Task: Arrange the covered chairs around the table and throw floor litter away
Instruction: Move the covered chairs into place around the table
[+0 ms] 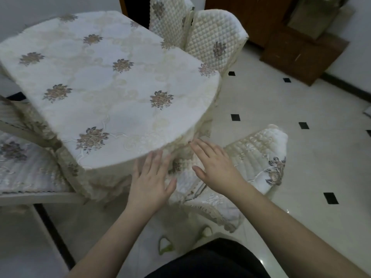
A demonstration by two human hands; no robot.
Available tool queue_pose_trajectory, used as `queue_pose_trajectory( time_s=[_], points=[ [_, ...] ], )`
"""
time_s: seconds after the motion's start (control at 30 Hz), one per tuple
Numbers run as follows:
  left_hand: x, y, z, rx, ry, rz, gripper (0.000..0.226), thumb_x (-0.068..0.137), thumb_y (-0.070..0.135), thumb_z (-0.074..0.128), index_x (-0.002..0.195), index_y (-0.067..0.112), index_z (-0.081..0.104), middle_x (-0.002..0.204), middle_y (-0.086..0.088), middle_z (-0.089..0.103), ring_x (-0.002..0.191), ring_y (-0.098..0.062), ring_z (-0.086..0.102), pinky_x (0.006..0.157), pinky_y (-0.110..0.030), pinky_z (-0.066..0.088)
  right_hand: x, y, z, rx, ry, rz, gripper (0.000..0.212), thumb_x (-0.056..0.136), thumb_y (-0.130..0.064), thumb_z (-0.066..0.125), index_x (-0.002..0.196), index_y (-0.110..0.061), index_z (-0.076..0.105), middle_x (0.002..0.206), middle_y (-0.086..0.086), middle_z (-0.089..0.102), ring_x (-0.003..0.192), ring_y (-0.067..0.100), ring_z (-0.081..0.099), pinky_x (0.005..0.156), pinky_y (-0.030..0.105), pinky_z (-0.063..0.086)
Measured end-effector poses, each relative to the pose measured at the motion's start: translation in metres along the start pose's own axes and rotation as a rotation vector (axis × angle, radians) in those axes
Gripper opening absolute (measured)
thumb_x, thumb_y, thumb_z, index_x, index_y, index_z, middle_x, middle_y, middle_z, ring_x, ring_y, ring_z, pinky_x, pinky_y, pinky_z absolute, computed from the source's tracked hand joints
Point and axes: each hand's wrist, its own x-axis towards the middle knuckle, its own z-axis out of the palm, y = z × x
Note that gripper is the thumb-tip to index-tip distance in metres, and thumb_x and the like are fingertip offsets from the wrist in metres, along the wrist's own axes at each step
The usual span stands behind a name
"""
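Note:
A table [104, 81] under a cream cloth with embroidered flowers fills the upper left. My left hand [151, 181] is spread flat at the table's near edge, over the hanging cloth, holding nothing. My right hand [215, 167] is also spread, hovering over the seat of a covered chair [261, 163] that stands below and right of the table, partly under the cloth. Two more covered chairs stand beyond the table: one quilted back [216, 39] on the right and another [166, 17] behind it. A further covered chair seat [24, 163] shows at the left edge.
The floor [301, 141] is white glossy tile with small black diamonds. Dark wooden furniture [301, 51] stands at the upper right. A pale plastic bag with greenish handles [180, 243] lies on the floor near my body. A black floor strip [54, 233] runs at lower left.

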Motion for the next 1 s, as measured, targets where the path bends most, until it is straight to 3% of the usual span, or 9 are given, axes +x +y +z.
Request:
queue_pose_trajectory(
  time_s=[0.37,0.57,0.7,0.8,0.9,1.0],
  points=[
    [-0.009,0.087,0.02,0.032,0.034,-0.096,0.067,0.09,0.059,0.03,0.149,0.026,0.029,0.155,-0.002,0.031,0.144,-0.022,0.024,0.115,-0.053,0.013,-0.043,0.074,0.004,0.036,0.018,-0.112,0.062,0.096,-0.046,0.038,0.15,-0.025,0.016,0.156,-0.002,0.022,0.143,0.019,0.016,0.117,0.04,0.013],
    [-0.019,0.195,0.033,-0.022,0.072,-0.256,0.066,0.092,0.061,0.025,0.15,0.029,0.025,0.157,0.001,0.026,0.146,-0.019,0.019,0.115,-0.052,0.016,-0.086,0.165,0.01,0.12,-0.003,-0.191,0.061,0.095,-0.059,0.018,0.149,-0.03,0.017,0.156,-0.004,0.023,0.144,0.016,0.013,0.116,0.037,0.005],
    [-0.029,0.266,0.042,-0.092,-0.025,-0.247,0.075,0.089,0.071,0.02,0.15,0.028,0.027,0.156,0.002,0.028,0.145,-0.02,0.022,0.114,-0.05,0.023,-0.107,0.225,0.009,0.123,-0.082,-0.174,0.07,0.09,-0.068,0.014,0.149,-0.029,0.019,0.157,-0.005,0.022,0.145,0.015,0.01,0.118,0.039,0.003],
    [-0.034,0.283,0.055,-0.11,-0.147,-0.224,0.086,0.081,0.073,0.038,0.152,0.03,0.016,0.157,0.005,0.025,0.144,-0.018,0.023,0.114,-0.044,0.026,-0.105,0.245,0.006,0.108,-0.101,-0.265,0.08,0.085,-0.074,0.008,0.147,-0.028,0.026,0.155,-0.005,0.026,0.145,0.013,0.011,0.118,0.037,0.001],
    [-0.027,0.276,0.068,-0.169,-0.08,-0.289,0.08,0.076,0.05,0.069,0.143,0.018,0.04,0.137,-0.005,0.054,0.124,-0.025,0.051,0.102,-0.04,0.041,-0.096,0.257,0.004,0.088,-0.109,-0.338,0.074,0.085,-0.074,0.026,0.142,-0.028,0.035,0.152,-0.003,0.032,0.143,0.015,0.016,0.117,0.036,0.002],
    [-0.01,0.27,0.072,-0.17,-0.11,-0.368,0.061,0.076,0.045,0.071,0.128,0.02,0.053,0.118,-0.003,0.063,0.108,-0.026,0.059,0.09,-0.037,0.044,-0.079,0.277,0.002,0.05,-0.143,-0.329,0.077,0.077,-0.074,0.044,0.139,-0.028,0.038,0.149,-0.001,0.034,0.142,0.019,0.02,0.117,0.038,0.004]
  ],
)
